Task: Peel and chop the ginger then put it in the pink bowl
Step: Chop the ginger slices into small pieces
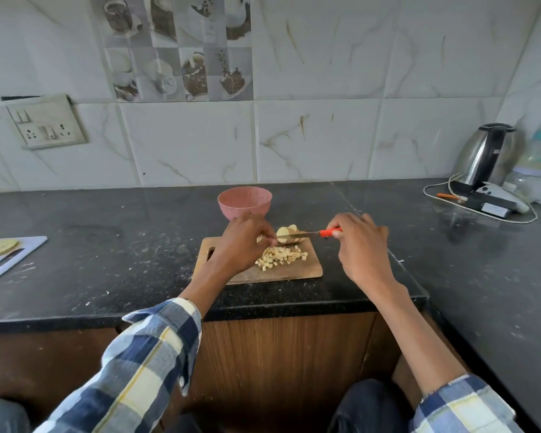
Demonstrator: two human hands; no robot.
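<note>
The peeled ginger (286,235) sits at the far edge of the wooden chopping board (306,270), a pale knob with its long axis running roughly left to right, its cut face turned toward the left hand. In front of it, nearer the person, lies a heap of diced ginger (281,257), not yet moved to the bowl. The left hand (245,242) is the closer one: its fingertips curl in and pinch the left end of the knob, steadying it. From the other side the right hand (358,242) grips the knife (313,234) by its orange handle, fingers wrapped round it, the blade lying level across the ginger, pointing at the left hand. So the next cut, I'd judge, goes down across the knob's length, just beside those pinching fingers, which leaves little room for a slip. The pink bowl (245,203) stands on the dark counter (107,245) just behind the board, beyond the left hand. A kettle (484,154) is well off to the right.
</note>
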